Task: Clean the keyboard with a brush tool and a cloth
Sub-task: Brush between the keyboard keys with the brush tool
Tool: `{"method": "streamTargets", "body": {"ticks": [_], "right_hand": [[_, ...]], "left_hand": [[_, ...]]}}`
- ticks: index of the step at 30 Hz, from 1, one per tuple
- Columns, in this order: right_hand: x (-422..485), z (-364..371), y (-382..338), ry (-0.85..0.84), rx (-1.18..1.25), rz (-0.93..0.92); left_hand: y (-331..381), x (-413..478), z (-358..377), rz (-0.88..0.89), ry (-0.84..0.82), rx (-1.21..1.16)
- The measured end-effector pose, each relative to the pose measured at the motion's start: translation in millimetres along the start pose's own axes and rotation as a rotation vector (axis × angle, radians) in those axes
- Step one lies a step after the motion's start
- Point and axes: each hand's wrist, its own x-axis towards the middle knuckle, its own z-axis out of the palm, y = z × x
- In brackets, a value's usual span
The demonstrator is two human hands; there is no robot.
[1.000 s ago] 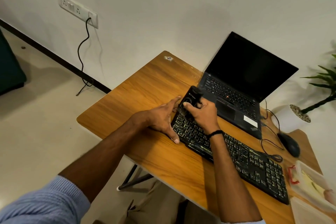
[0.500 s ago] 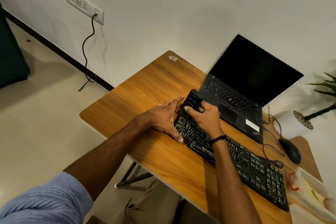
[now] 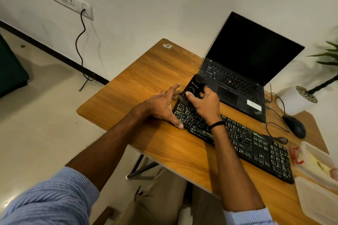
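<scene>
Keyboard (image 3: 252, 144): black, full-size, lying flat and slantwise on the bench (image 3: 146, 78); its left end is under both hands, its number pad is toward the near right.
Brush tool (image 3: 193, 86): black block-shaped body, tilted, bristles (image 3: 182, 99) down on the far-left corner keys; judged to be angled this way so the tips reach between the keycaps.
Right hand (image 3: 203, 105): grip clenched round the lower body of the brush tool, thumb across its face, wrist raised over the key rows, forearm coming in from the near edge; a dark band sits on the wrist.
Left hand (image 3: 161, 108): grip released, holding nothing; fingers straight and spread, thumb on the near-left corner of the keyboard, fingertips reaching to its far-left edge beside the bristles.
Purpose of left hand: judged to brace the keyboard so that brushing does not slide it across the bench.
Step in hand: brushing, apparently at its start, at the left end of the keys.
Cloth: not to be made out in this view.
Laptop (image 3: 237, 86): open, screen dark, just beyond the keyboard.
Mouse (image 3: 294, 127): wired, right of the laptop.
Containers (image 3: 318, 162): pale, translucent, at the right edge, contents unclear.
</scene>
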Motion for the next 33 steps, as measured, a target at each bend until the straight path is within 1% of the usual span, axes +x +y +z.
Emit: {"method": "streamTargets", "body": {"ticks": [3,6,7,8,11,12,14,15,16,18,19,20,22,23,26,27,30,31,33], "right_hand": [[-2.8,-0.3,-5.2,-0.011,-0.089,-0.053],[-0.9,-4.6,-2.7,0.047,-0.095,-0.036],[-1.2,-5.5,-0.9,0.042,-0.09,-0.034],[-1.3,-6.1,-0.5,0.012,-0.085,-0.031],[-4.2,-6.3,-1.2,-0.163,-0.035,-0.019],[-4.6,-6.5,-1.9,-0.161,-0.035,-0.017],[-5.0,-8.0,-4.8,-0.028,-0.082,-0.016],[-5.3,-9.0,-4.6,0.007,-0.089,-0.013],[-5.3,-8.6,-4.6,-0.013,-0.08,-0.011],[-8.1,-5.0,-6.4,-0.17,-0.037,-0.017],[-9.2,-3.1,-6.3,-0.195,-0.051,-0.03],[-8.5,-2.0,-6.2,-0.159,-0.077,-0.024],[-7.1,-2.2,-4.7,-0.016,-0.105,0.014],[-6.8,-1.5,-3.6,-0.005,-0.09,0.024],[-9.4,4.0,-5.0,-0.133,-0.054,0.005],[-10.8,5.6,-5.9,-0.128,-0.076,-0.012],[-11.4,4.6,-5.8,0.04,-0.103,-0.004],[-10.8,4.7,-4.5,0.042,-0.085,0.005],[-11.0,5.8,-4.6,-0.042,-0.097,-0.013]], "left_hand": [[1.3,-0.7,-0.6,-0.029,-0.008,-0.021],[5.0,-1.2,0.4,-0.054,-0.019,-0.005],[5.7,-0.9,1.6,-0.064,-0.025,0.004],[6.0,-1.0,3.4,-0.076,-0.027,0.011],[9.6,-0.5,6.0,-0.107,-0.001,0.031],[10.8,-1.0,5.6,-0.104,0.001,0.034],[12.2,-1.4,5.3,-0.081,-0.004,0.027],[13.0,-2.2,5.4,-0.073,-0.002,0.019],[13.5,-2.9,5.7,-0.069,0.009,0.012],[12.7,-3.1,6.1,-0.057,0.047,0.0],[12.6,-3.1,6.3,-0.049,0.058,0.0],[13.7,-3.8,6.2,-0.045,0.059,0.007],[15.6,-4.5,6.3,-0.05,0.044,0.017],[16.4,-5.0,6.6,-0.052,0.047,0.014],[14.9,-4.6,7.2,-0.055,0.086,0.003],[15.0,-4.8,7.1,-0.052,0.088,0.001],[18.9,-6.2,6.1,-0.063,0.059,-0.012],[18.5,-5.5,6.4,-0.068,0.06,-0.018],[17.3,-5.0,6.0,-0.057,0.081,-0.032]]}}
